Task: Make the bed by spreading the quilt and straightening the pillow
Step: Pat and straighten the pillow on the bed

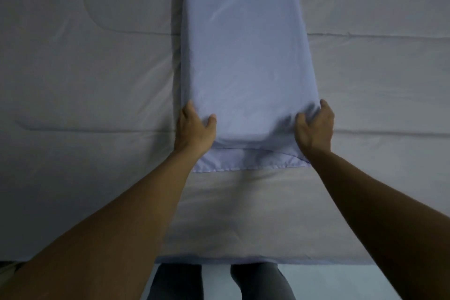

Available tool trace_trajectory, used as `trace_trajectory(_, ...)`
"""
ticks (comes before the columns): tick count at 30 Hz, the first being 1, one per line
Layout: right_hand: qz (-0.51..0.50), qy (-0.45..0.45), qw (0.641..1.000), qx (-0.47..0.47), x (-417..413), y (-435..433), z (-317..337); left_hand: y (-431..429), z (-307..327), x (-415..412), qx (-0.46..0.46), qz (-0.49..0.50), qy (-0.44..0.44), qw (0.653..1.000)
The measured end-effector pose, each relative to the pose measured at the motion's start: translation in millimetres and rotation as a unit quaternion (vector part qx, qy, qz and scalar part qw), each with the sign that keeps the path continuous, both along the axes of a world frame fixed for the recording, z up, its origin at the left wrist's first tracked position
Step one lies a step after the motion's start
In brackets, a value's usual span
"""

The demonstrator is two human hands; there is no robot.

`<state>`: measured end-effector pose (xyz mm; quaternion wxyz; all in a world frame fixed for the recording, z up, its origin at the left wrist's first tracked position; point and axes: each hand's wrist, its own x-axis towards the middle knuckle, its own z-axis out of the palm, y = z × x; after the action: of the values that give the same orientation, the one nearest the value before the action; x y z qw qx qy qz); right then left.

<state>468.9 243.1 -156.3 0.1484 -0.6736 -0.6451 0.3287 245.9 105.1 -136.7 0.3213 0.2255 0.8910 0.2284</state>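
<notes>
A long pale-blue pillow (243, 51) lies lengthwise on the bed, running away from me, with its loose case flap at the near end. My left hand (194, 129) grips its near left corner, thumb on top. My right hand (315, 126) grips the near right corner in the same way. A pale grey quilt (85, 75) lies spread flat across the bed on both sides of the pillow, showing stitched seams and light creases.
The bed's near edge (219, 260) runs across the bottom of the view. Below it my legs in dark trousers (214, 282) stand on a light floor. A band of beige sheet (243, 202) lies between the pillow and the edge.
</notes>
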Motion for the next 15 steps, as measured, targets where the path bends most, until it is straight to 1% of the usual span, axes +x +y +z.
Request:
trace_trajectory(2, -0.023, 0.008, 0.999, -0.027, -0.9, 13.1, -11.7, 9.4, -14.3, -6.0, -0.005, 0.028, -0.015, 1.0)
trace_trajectory(5, -0.103, 0.06, 0.986, -0.114, 1.8, 24.7, -27.1, 12.7, -35.2, -11.0, -0.028, 0.05, -0.066, 0.996)
trace_trajectory(9, -0.157, 0.094, 0.963, -0.198, 14.1, 22.2, -41.3, 9.8, -50.4, -8.2, -0.006, 0.094, -0.111, 0.989)
trace_trajectory(11, -0.179, 0.116, 0.954, -0.208, 16.6, 20.8, -41.0, 11.2, -47.6, -8.0, 0.003, 0.104, -0.119, 0.988)
trace_trajectory(15, -0.171, 0.154, 0.952, -0.204, 14.1, 17.3, -19.8, 8.4, -24.2, -7.3, 0.006, 0.111, -0.082, 0.99)
